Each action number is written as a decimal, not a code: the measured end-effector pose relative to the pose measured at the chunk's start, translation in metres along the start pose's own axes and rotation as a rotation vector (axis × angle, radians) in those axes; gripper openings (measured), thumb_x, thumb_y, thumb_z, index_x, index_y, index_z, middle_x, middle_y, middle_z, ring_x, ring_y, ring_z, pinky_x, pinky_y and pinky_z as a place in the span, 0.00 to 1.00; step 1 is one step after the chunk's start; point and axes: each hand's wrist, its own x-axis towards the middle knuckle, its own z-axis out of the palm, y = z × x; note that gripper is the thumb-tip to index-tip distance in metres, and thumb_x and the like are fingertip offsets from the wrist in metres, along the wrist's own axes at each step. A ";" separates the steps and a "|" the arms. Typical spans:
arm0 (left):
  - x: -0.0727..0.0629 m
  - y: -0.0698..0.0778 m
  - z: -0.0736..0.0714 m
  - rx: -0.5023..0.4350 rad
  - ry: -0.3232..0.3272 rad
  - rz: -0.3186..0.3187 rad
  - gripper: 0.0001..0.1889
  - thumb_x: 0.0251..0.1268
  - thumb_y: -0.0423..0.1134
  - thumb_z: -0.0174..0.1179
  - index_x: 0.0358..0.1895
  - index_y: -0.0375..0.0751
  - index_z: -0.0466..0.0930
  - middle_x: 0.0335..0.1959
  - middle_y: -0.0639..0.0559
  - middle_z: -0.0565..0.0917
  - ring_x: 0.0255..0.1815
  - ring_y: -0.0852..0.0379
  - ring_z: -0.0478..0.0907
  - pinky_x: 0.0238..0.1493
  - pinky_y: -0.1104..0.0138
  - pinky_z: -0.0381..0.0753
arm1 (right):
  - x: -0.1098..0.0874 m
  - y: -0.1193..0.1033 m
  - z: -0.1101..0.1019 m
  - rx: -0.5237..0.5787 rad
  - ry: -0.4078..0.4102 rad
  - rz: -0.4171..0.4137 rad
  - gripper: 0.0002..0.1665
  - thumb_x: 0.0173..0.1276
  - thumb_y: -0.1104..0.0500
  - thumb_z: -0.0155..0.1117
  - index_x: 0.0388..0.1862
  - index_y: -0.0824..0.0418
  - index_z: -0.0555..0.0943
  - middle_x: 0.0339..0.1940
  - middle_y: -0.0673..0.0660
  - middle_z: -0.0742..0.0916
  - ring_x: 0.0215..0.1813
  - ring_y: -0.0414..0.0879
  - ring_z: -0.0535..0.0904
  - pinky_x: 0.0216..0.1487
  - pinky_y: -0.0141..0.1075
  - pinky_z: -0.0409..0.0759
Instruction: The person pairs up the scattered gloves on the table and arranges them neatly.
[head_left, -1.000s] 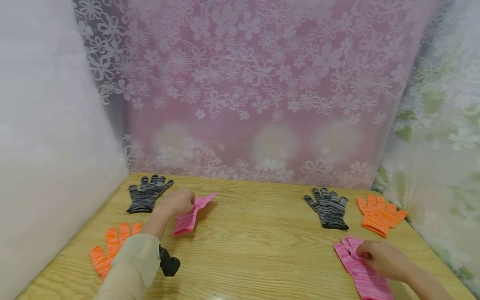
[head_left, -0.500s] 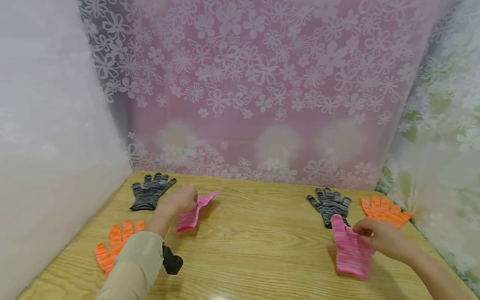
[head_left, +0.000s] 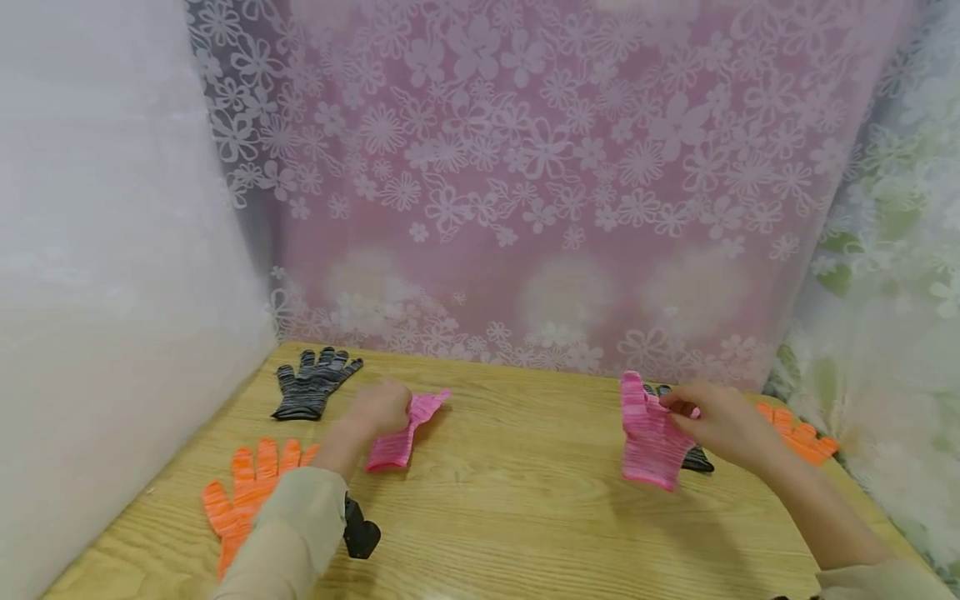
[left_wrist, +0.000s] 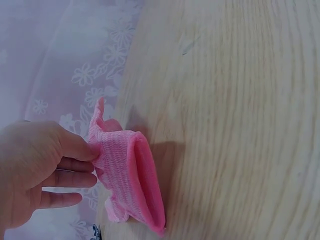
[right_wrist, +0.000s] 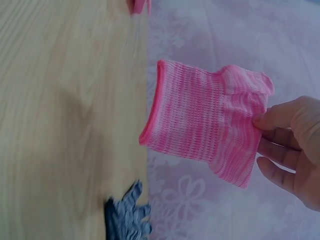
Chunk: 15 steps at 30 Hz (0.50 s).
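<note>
My left hand [head_left: 381, 408] pinches a pink knit glove [head_left: 397, 442] at the left middle of the table. In the left wrist view that glove [left_wrist: 120, 165] shows its open cuff, with thumb and index finger on its side. On the right, my right hand [head_left: 720, 421] pinches a second pink glove [head_left: 652, 437] and holds it up off the table, cuff hanging down. The right wrist view shows this glove [right_wrist: 200, 115] gripped between thumb and fingers near its finger end. Behind it, a dark grey glove [head_left: 697, 460] is mostly hidden.
Another dark grey glove [head_left: 311, 387] lies at the back left. An orange glove [head_left: 243, 496] lies in front of it, partly under the left sleeve [head_left: 300, 517]. A further orange glove [head_left: 802, 437] is at the right edge. A floral curtain [head_left: 525, 208] hangs behind the wooden table [head_left: 517, 500].
My right hand has lifted the right pink glove off the table and carried it back and leftward, in front of the grey glove. My left hand stays on its pink glove.
</note>
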 end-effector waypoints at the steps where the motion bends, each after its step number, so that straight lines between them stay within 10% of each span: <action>1: 0.000 0.001 0.001 -0.005 -0.003 0.001 0.18 0.51 0.28 0.54 0.11 0.47 0.59 0.12 0.56 0.56 0.16 0.59 0.51 0.18 0.66 0.53 | 0.006 -0.004 -0.001 0.000 0.012 -0.010 0.09 0.58 0.66 0.64 0.39 0.64 0.83 0.29 0.48 0.82 0.32 0.41 0.77 0.31 0.37 0.76; 15: 0.004 0.010 0.017 0.003 0.002 -0.037 0.15 0.52 0.29 0.56 0.13 0.45 0.65 0.16 0.54 0.67 0.20 0.57 0.63 0.23 0.63 0.68 | 0.074 -0.051 0.014 0.039 0.066 -0.108 0.08 0.59 0.69 0.61 0.38 0.65 0.82 0.31 0.53 0.83 0.34 0.47 0.79 0.37 0.45 0.77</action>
